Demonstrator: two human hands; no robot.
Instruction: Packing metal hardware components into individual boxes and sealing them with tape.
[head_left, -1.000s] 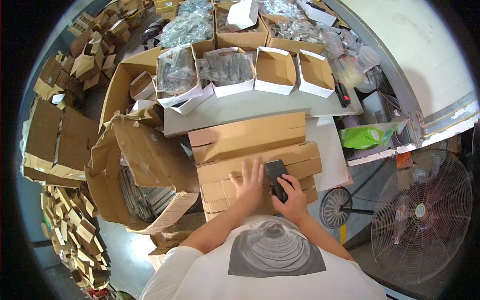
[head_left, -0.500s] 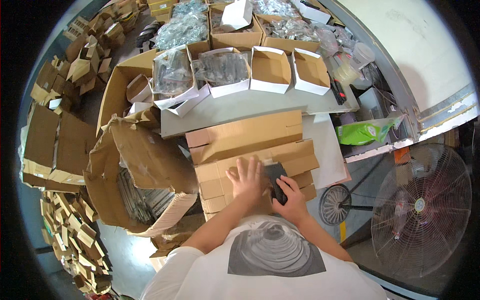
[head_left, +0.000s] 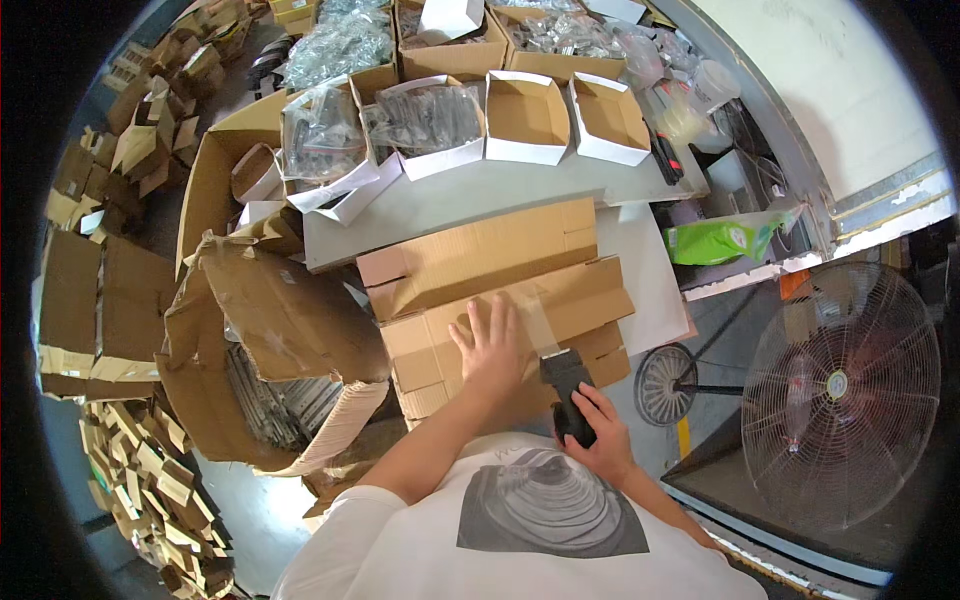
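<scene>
A flattened cardboard box (head_left: 440, 345) lies on the grey-white table in front of me, its flaps turned outward. My left hand (head_left: 490, 350) presses flat on it, fingers spread and holding nothing. Along the box's near right side, my right hand (head_left: 603, 438) is wrapped round a black tape dispenser (head_left: 564, 374). A strip of clear tape (head_left: 540, 322) runs over the cardboard from between my left fingers toward the dispenser's head.
White trays (head_left: 527, 112), two with bagged parts, line the table's far side (head_left: 450, 212). To the left stands an open carton (head_left: 270, 310) of metal pieces. A large fan (head_left: 838, 400) is at right, and a green packet (head_left: 715, 242) lies on the right-hand shelf.
The tape dispenser in my right hand has come back toward my body, and a length of clear tape now shows on the cardboard. My left hand stays pressed on the box.
</scene>
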